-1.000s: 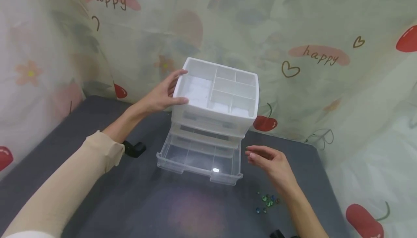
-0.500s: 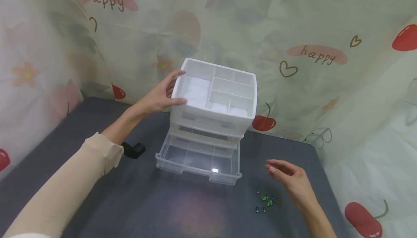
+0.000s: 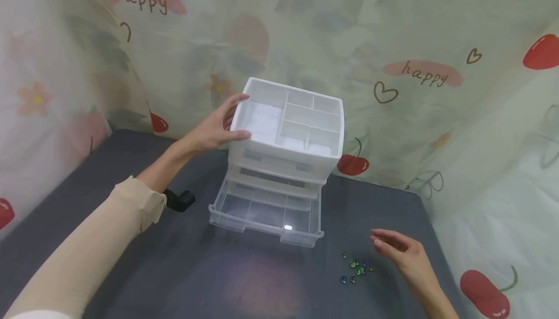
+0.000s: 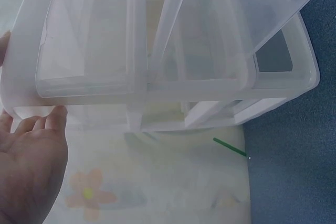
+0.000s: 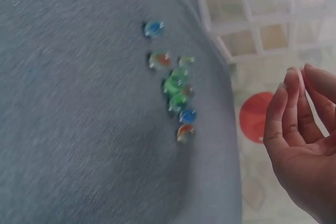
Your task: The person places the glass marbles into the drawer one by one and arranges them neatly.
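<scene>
A white plastic drawer organizer [image 3: 284, 153] stands toward the back of the table, its top tray split into several compartments. One clear lower drawer [image 3: 266, 214] is pulled out at the front, with dividers showing through it. My left hand [image 3: 215, 125] grips the organizer's upper left side, thumb on the front rim and fingers around the side. Over the right part of the table hovers my right hand [image 3: 403, 253], its fingers loosely bent with nothing visible between them. Several glass marbles [image 5: 176, 85], green, blue and orange-tinted, lie loosely grouped on the cloth to its left.
A dark grey cloth [image 3: 183, 260] covers the table. Beside the left forearm lies a black object [image 3: 180, 201]. A printed curtain [image 3: 332, 32] with cherries and "happy" lettering rises behind the table and along both sides.
My right hand has moved away from the drawer's right side, rightward and toward the front, to beside the marbles. The left hand and the organizer have stayed in place.
</scene>
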Motion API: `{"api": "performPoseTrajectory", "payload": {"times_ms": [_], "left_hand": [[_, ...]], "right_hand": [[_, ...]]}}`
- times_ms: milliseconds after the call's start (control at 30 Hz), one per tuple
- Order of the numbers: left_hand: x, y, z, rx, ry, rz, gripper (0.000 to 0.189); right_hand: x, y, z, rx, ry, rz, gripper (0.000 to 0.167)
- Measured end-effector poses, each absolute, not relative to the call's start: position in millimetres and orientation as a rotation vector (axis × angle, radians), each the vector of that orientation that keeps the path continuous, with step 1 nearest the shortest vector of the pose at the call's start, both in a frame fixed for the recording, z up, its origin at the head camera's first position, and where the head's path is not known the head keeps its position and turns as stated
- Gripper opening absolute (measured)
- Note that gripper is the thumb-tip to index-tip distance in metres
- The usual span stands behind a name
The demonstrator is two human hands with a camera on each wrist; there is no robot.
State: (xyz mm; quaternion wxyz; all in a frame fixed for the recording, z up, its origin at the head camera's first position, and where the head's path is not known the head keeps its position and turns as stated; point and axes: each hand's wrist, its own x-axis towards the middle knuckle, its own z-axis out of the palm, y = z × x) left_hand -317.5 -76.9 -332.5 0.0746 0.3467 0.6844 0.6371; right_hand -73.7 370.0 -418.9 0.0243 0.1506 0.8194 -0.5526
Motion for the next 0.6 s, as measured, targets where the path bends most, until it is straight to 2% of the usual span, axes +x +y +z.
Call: {"api": "performPoseTrajectory", "payload": {"times_ms": [367, 600], "left_hand": [[-318.0, -76.0, -334.0, 1.041, 2.062, 1.89, 0.084], [-318.1, -77.2, -333.8, 1.038, 2.059, 1.901, 0.085]], "right_hand": [[-57.8, 386.3, -445.0, 0.631, 2.471, -1.629, 0.059], [-52.9, 388.4, -458.5, 0.607, 2.542, -1.504, 0.049]]}}
